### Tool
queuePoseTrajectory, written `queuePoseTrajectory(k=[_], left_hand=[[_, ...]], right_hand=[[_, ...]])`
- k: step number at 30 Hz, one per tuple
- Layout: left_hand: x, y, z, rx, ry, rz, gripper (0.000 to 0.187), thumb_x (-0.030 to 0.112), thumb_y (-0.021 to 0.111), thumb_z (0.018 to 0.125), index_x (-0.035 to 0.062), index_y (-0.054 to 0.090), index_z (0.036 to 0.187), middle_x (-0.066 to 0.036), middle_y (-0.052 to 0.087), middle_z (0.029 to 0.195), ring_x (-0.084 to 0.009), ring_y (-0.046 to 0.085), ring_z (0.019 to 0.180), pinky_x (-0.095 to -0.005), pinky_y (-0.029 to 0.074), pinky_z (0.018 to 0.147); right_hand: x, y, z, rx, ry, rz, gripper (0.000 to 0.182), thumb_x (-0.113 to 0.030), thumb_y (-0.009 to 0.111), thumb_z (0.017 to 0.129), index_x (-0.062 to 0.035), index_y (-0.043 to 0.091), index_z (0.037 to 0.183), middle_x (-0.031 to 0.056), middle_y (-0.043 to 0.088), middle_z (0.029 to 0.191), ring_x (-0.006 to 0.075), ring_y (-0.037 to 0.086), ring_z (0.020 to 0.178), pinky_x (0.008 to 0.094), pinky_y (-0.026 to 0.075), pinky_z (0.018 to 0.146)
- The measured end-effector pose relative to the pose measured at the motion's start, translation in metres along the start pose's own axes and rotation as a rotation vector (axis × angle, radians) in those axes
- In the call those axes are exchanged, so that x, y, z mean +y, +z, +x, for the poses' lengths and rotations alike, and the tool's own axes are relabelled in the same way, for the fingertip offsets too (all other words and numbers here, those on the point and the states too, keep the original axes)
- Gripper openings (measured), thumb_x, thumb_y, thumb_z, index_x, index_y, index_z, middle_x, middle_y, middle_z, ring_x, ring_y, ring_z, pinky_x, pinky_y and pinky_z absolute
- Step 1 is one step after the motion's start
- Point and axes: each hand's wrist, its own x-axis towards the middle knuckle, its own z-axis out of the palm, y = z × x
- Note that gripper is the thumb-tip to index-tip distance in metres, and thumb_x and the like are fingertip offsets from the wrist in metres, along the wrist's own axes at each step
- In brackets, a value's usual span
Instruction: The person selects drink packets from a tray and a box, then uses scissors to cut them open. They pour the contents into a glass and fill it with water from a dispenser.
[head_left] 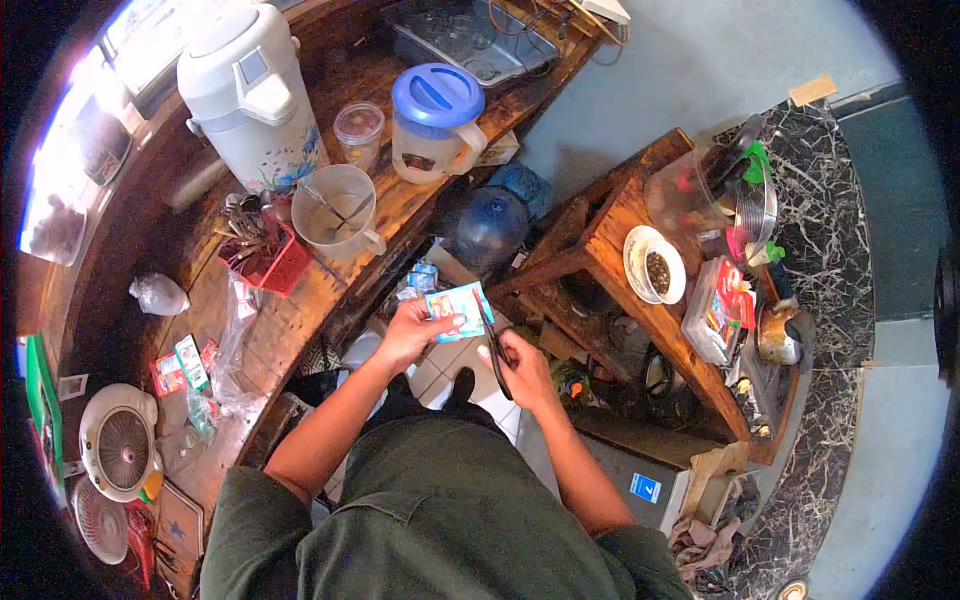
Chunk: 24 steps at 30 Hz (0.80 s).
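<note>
My left hand [408,335] pinches a light blue and white sachet [460,311] with red print, held out in front of my body. In my right hand [523,370] is a pair of dark scissors [492,358], its blades pointing up at the right edge of the sachet. The thumb and fingers wrap round the scissor handles. Up and left of my hands, a clear plastic pitcher [322,232] with utensils in it stands on the wooden counter. Beside it is a red basket [272,262] full of cutlery.
On the counter [300,310] stand a white thermos [250,110], a blue-lidded jug [425,140] and a small lidded cup [359,130]. At the right, a wooden shelf [620,240] holds a white bowl [640,262] and a plastic box [712,318]. A fan [122,440] is at the left.
</note>
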Motion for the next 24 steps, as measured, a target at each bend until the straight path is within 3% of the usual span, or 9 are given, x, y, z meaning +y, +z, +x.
queuePoseTrajectory(k=[11,13,18,24], left_hand=[[-0.031,-0.018,0.003,-0.028,0.002,-0.194,0.022,0.007,0.071,0.085,0.0016,0.066,0.106,-0.005,0.07,0.098,-0.0116,0.066,0.084,-0.0271,0.053,0.076],[-0.037,-0.021,0.004,-0.017,-0.01,-0.223,0.021,0.007,0.071,0.085,0.0021,0.066,0.106,-0.005,0.07,0.098,-0.0118,0.066,0.085,-0.0272,0.053,0.076],[-0.063,-0.037,0.009,0.052,-0.124,-0.037,0.019,0.011,0.074,0.084,0.0042,0.068,0.1,-0.003,0.069,0.094,-0.0113,0.065,0.082,-0.0267,0.053,0.075],[-0.087,-0.031,0.008,0.093,-0.102,-0.087,0.017,0.012,0.074,0.084,0.0048,0.068,0.098,-0.003,0.07,0.093,-0.0116,0.065,0.081,-0.0271,0.053,0.076]], right_hand=[[0.012,0.015,0.015,-0.05,-0.034,0.026,0.036,-0.036,0.072,0.084,-0.0045,0.055,0.078,-0.0012,0.046,0.057,0.0078,0.037,0.054,0.0283,0.03,0.051],[0.017,0.017,0.019,-0.132,0.04,0.031,0.045,-0.048,0.067,0.084,-0.0057,0.055,0.078,0.0064,0.051,0.057,0.0205,0.047,0.053,0.037,0.036,0.054],[0.035,0.027,0.023,-0.163,0.034,0.047,0.042,-0.046,0.066,0.085,-0.0054,0.055,0.081,0.0075,0.052,0.059,0.0221,0.048,0.054,0.0373,0.037,0.055],[0.068,0.024,0.038,-0.246,0.027,-0.026,0.041,-0.045,0.066,0.085,-0.0058,0.056,0.081,0.0085,0.053,0.061,0.0226,0.049,0.055,0.037,0.037,0.055]])
